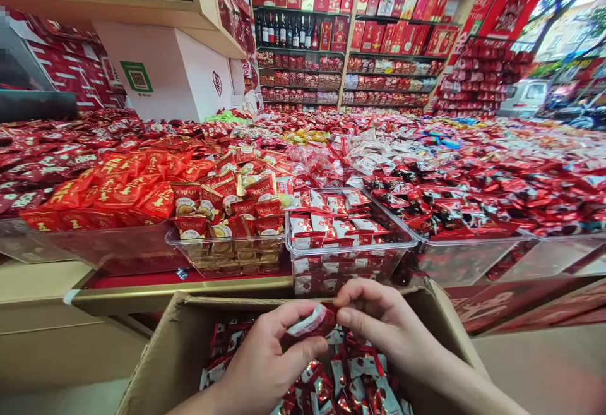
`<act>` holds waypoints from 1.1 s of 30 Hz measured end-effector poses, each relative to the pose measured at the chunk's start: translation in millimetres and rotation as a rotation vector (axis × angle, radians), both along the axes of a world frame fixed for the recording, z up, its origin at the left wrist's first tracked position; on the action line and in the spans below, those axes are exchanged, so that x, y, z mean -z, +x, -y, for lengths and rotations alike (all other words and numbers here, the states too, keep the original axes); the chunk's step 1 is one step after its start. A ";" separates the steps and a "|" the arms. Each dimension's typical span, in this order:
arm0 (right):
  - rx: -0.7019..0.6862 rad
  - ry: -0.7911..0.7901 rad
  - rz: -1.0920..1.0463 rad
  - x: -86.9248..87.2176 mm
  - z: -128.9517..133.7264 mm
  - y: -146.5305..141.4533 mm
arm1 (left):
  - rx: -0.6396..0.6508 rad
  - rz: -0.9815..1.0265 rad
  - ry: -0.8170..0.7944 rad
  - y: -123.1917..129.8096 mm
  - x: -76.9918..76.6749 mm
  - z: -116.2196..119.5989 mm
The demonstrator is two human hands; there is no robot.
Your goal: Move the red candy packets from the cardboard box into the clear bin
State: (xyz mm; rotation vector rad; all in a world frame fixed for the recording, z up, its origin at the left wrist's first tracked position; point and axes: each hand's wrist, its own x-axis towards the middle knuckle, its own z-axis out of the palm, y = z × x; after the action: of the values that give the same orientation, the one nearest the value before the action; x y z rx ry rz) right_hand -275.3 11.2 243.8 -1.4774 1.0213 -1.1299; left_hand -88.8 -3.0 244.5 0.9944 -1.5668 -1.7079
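Observation:
Over an open cardboard box (156, 339), my left hand (265, 358) grips a red and white wrapped candy (315, 321) between thumb and fingers. My right hand (379, 320) has its thumb and fingertips closed at the candy's right end, pinching the wrapper there. Inside the box, beneath both hands, lie many similar red and white wrapped candies (360, 374). Just beyond the box stands a clear plastic bin (350, 251) with matching packets lined up in rows (326, 225).
Left of that bin, another clear bin (227, 247) holds durian-labelled packets (237, 206). Bright red packets (118, 187) fill the bin further left. Dark red candies (454, 197) heap up on the right. Shelves (303, 55) of boxes and bottles line the back.

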 end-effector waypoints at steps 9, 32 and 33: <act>-0.019 -0.627 -0.396 3.0 -11.4 -1.4 | 0.007 -0.405 0.431 14.9 -19.8 15.9; 0.558 -0.641 -0.710 -96.8 33.9 -78.3 | -0.015 0.130 -0.158 11.9 -6.9 8.3; 0.544 -0.613 -0.780 -100.2 41.0 -83.0 | 0.009 0.157 -0.171 12.4 -6.1 9.2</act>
State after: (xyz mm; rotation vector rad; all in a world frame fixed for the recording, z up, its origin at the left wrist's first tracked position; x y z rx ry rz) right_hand -358.3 -29.8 344.0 -2.3152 1.7945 -1.3389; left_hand -76.4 -12.2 250.6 1.0552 -1.7866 -1.5026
